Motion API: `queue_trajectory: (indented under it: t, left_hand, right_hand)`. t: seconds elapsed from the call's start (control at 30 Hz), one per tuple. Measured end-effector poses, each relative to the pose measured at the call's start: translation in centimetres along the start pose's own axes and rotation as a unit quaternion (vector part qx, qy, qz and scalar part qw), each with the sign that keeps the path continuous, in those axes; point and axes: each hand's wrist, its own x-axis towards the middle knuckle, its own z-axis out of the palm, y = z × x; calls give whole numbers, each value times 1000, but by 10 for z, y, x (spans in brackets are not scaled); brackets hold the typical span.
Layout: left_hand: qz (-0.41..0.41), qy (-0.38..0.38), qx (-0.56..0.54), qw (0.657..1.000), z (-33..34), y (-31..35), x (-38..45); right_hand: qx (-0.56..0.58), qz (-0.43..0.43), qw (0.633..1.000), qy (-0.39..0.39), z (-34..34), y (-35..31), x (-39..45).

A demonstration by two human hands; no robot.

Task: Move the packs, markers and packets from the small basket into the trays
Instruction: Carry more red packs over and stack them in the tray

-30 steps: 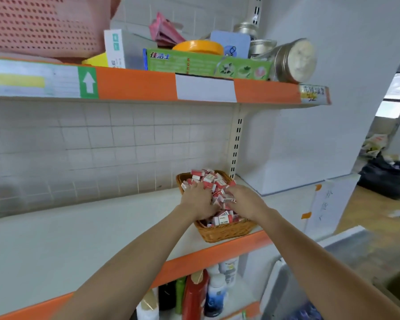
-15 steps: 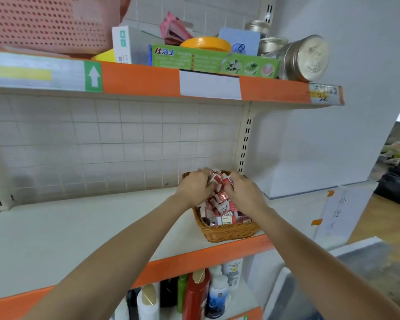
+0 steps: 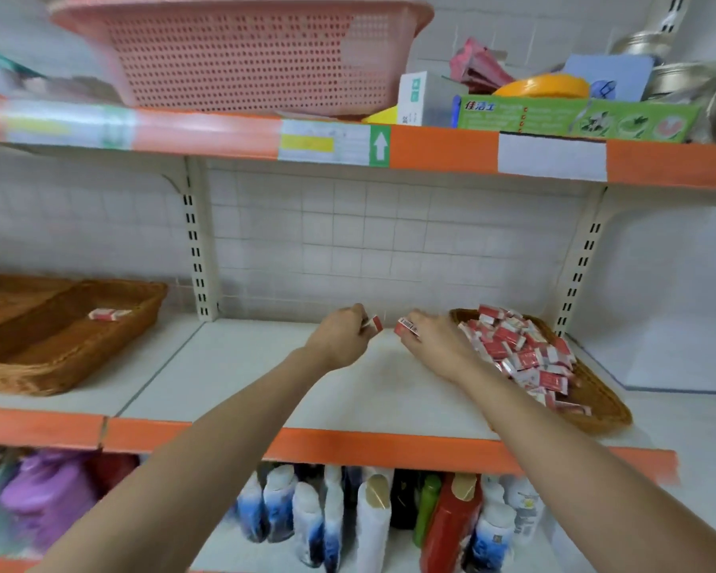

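Observation:
A small wicker basket (image 3: 604, 401) heaped with several red-and-white packs (image 3: 517, 349) stands at the right of the middle shelf. My left hand (image 3: 342, 337) holds a red-and-white pack (image 3: 373, 323) above the shelf, left of the basket. My right hand (image 3: 433, 343) grips another pack with a barcode (image 3: 406, 327) just beside the basket's left rim. A large wicker tray (image 3: 71, 353) with dividers sits at the far left of the shelf, and one pack (image 3: 107, 314) lies in its right compartment.
White shelf board (image 3: 265, 382) with an orange front lip lies between tray and basket. The shelf above carries a pink plastic basket (image 3: 244, 55), boxes and tins. Bottles (image 3: 373, 523) stand on the shelf below. Slotted uprights (image 3: 197, 250) flank the bay.
Both hands have lifted out of the small basket, each with a pack, and moved left over the shelf. The view has swung left, bringing the large tray into sight.

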Motion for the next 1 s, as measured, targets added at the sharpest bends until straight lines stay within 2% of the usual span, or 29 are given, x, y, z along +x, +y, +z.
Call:
queue_trajectory:
  t: [0.3, 0.6, 0.8, 1.0]
  left_hand:
    - [-69, 5, 45, 997, -87, -121, -59]
    - [-105, 52, 63, 991, -172, -248, -111]
    - [-151, 94, 76, 981, -204, -307, -116]
    - [-167, 51, 98, 980, -220, -358, -96]
  right_hand:
    - [31, -47, 998, -34, 47, -151, 17]
    - [53, -92, 993, -47, 96, -297, 42]
    - [39, -136, 988, -68, 115, -348, 75]
    - [48, -173, 982, -61, 141, -380, 134]
